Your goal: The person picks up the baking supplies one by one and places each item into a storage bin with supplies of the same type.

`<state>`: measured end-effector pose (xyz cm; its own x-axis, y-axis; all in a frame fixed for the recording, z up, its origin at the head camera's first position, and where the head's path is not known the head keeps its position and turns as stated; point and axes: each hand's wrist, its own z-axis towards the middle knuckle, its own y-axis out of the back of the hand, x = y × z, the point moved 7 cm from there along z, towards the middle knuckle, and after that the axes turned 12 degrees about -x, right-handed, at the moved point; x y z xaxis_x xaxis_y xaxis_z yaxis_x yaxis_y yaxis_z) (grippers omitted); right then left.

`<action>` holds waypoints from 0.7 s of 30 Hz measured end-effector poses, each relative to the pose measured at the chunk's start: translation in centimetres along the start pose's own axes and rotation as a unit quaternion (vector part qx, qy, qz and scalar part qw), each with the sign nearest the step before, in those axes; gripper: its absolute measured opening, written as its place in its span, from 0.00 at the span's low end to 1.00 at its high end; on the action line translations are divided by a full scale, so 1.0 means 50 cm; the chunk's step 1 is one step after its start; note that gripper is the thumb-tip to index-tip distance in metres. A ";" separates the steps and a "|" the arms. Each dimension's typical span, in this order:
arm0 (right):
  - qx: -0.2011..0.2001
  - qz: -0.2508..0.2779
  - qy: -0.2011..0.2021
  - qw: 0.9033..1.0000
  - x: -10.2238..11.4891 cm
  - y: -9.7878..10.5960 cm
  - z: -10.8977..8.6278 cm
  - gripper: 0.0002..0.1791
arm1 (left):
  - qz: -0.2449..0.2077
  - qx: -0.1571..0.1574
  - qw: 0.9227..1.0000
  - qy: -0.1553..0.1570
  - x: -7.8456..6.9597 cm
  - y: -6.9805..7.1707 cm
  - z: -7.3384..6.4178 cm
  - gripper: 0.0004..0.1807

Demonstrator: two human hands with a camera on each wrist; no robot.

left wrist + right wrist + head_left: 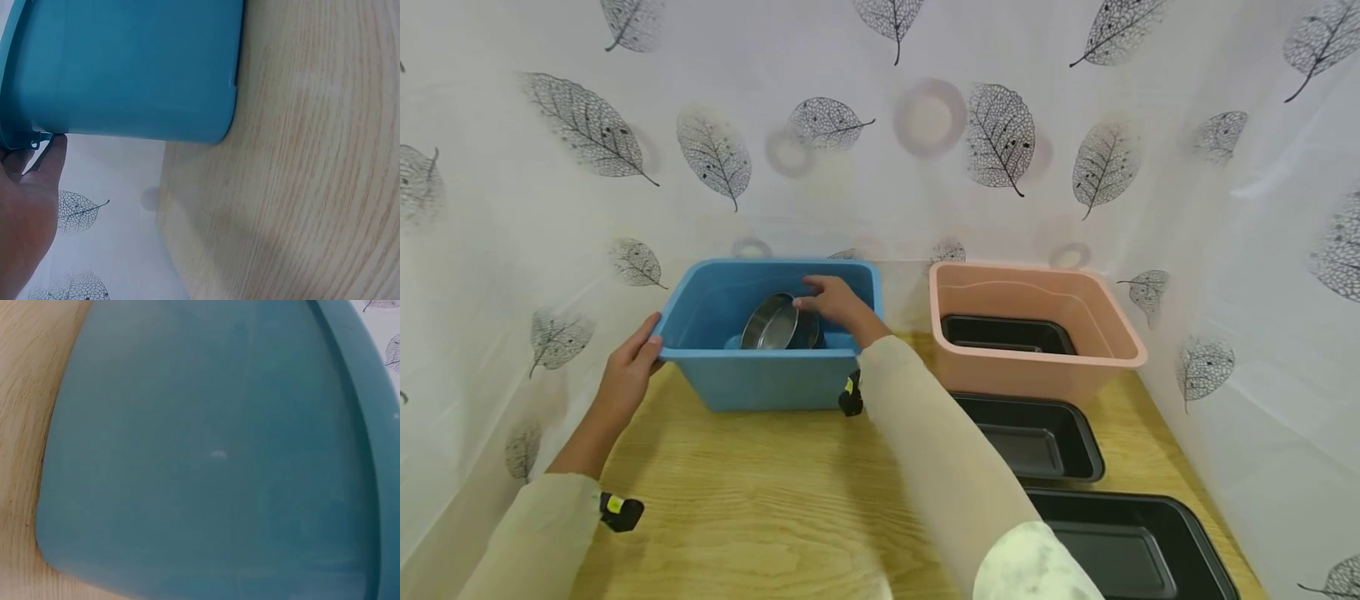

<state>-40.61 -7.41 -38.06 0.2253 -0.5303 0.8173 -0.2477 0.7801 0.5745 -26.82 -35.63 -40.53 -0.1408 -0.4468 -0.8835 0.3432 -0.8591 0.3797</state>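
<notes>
A blue plastic tub [760, 379] stands at the back left of the table. My left hand [634, 362] grips its left rim near the front corner; the left wrist view shows the thumb under the rim. Inside the tub, a round silver metal cake pan [772, 323] leans on its side, with a darker round piece [808, 332] just behind it to the right. My right hand [835, 302] reaches over the tub's right side, fingers spread loosely and fingertips right at the pan's upper rim. The tub's front wall hides the pan's bottom edge.
A pink plastic tub [1030, 375] stands at the back right with a black rectangular baking pan [1007, 333] inside. Two more black pans, a smaller one [1030, 450] and a larger one [1120, 558], lie in front of it. A leaf-patterned sheet [850, 208] surrounds the wooden table [737, 500].
</notes>
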 end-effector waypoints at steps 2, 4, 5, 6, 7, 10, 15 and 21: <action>-0.004 0.006 0.009 1.000 0.006 0.004 -0.002 0.35 | 0.005 0.004 1.000 0.001 -0.001 -0.001 -0.002 0.33; -0.005 0.009 0.016 1.000 0.012 0.008 -0.003 0.35 | 0.009 0.007 1.000 0.000 -0.003 -0.002 -0.004 0.33; -0.003 0.010 0.020 1.000 0.015 0.010 -0.003 0.35 | 0.011 0.008 1.000 0.000 -0.004 -0.002 -0.005 0.33; -0.002 0.012 0.022 1.000 0.019 0.013 -0.004 0.35 | 0.010 0.009 1.000 -0.001 -0.004 -0.002 -0.005 0.33; -0.001 0.014 0.024 1.000 0.023 0.016 -0.005 0.35 | 0.009 0.010 1.000 -0.002 -0.004 -0.002 -0.006 0.33; 0.003 0.016 0.035 0.999 0.037 0.030 -0.011 0.36 | 0.007 0.011 1.000 -0.003 -0.003 -0.002 -0.005 0.33; 0.006 0.036 0.058 0.998 0.056 0.070 -0.030 0.37 | 0.005 0.010 1.000 0.002 -0.002 -0.003 -0.004 0.33; -0.009 0.062 0.076 0.995 0.068 0.137 -0.070 0.35 | 0.007 0.010 1.000 0.006 -0.003 -0.003 -0.005 0.33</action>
<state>-38.22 -2.72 -31.49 0.3344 -0.3750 0.8646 -0.2650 0.8430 0.4681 -26.60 -35.38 -40.53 -0.1241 -0.4563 -0.8811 0.3272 -0.8572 0.3978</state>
